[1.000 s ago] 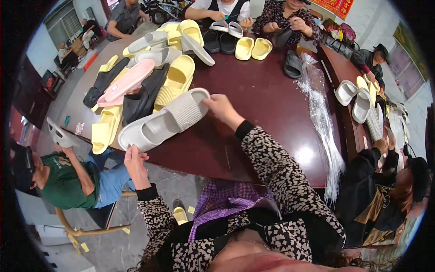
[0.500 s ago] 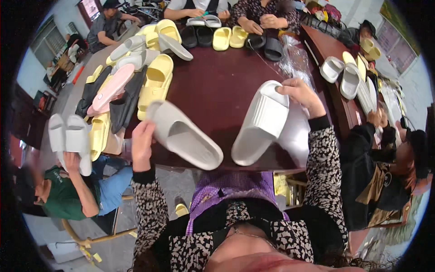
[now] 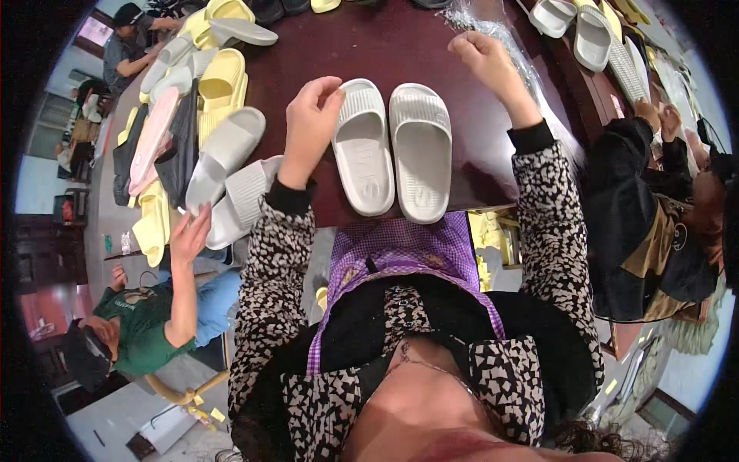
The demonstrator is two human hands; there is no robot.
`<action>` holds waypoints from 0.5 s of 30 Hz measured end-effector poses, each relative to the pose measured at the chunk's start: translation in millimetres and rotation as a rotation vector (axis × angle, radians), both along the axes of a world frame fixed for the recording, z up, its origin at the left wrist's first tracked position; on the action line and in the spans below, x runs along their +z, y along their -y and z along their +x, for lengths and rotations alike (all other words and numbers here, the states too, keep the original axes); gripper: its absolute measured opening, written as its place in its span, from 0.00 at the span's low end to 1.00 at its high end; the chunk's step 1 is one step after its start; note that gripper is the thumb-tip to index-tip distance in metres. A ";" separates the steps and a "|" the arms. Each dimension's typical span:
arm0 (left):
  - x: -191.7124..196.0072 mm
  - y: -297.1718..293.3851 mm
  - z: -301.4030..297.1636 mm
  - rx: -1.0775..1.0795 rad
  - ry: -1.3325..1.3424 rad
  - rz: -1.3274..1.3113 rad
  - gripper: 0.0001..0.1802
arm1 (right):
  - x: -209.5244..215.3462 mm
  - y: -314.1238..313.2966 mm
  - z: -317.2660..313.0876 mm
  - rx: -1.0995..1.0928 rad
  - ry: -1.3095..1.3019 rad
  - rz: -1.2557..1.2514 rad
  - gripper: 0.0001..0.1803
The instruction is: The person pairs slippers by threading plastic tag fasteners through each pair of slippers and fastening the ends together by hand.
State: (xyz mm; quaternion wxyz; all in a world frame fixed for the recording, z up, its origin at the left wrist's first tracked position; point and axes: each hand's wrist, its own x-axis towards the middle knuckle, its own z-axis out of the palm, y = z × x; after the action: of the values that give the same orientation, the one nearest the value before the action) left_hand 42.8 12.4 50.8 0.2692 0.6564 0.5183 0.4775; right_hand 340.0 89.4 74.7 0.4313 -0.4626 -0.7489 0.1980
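A pair of light grey slide slippers lies side by side in front of me, the left slipper [image 3: 366, 154] and the right slipper [image 3: 421, 158], soles down, toes pointing away. My left hand [image 3: 312, 127] is beside the toe of the left slipper. Its thumb and fingertips are bent but apart, with nothing between them; whether they touch the strap I cannot tell. My right hand [image 3: 489, 65] is raised beyond the right slipper, apart from it. Its fingers are curled together, and nothing shows in them.
At left, another pair of grey slippers [image 3: 231, 154] lies under a co-worker's hand [image 3: 190, 235], near piled yellow slippers [image 3: 222, 81], pink slippers [image 3: 156, 142] and black ones. Clear plastic [image 3: 493, 31] lies on the dark red table [image 3: 331, 42]. More slippers [image 3: 593, 38] stand at right.
The grey slippers went from my hands to the table, side by side. My right hand moved off its slipper. The co-worker's grey pair came onto the left table edge. My view has shifted nearer.
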 end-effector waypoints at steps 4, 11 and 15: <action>26.0 39.8 37.6 0.020 -0.167 0.453 0.10 | 16.1 51.6 -30.4 0.097 0.153 0.195 0.09; 1.0 59.8 55.3 -0.146 -0.107 0.505 0.10 | 28.8 118.4 -65.3 0.259 0.433 0.104 0.05; -6.9 73.6 49.7 -0.162 -0.178 0.402 0.08 | 16.6 132.4 -59.9 0.280 0.318 0.050 0.05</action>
State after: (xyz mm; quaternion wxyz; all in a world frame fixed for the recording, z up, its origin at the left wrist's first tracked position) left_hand 92.5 -61.2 43.9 0.1240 0.7757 0.3802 0.4882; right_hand 280.0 -43.0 91.3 0.2872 -0.3684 -0.8692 0.1619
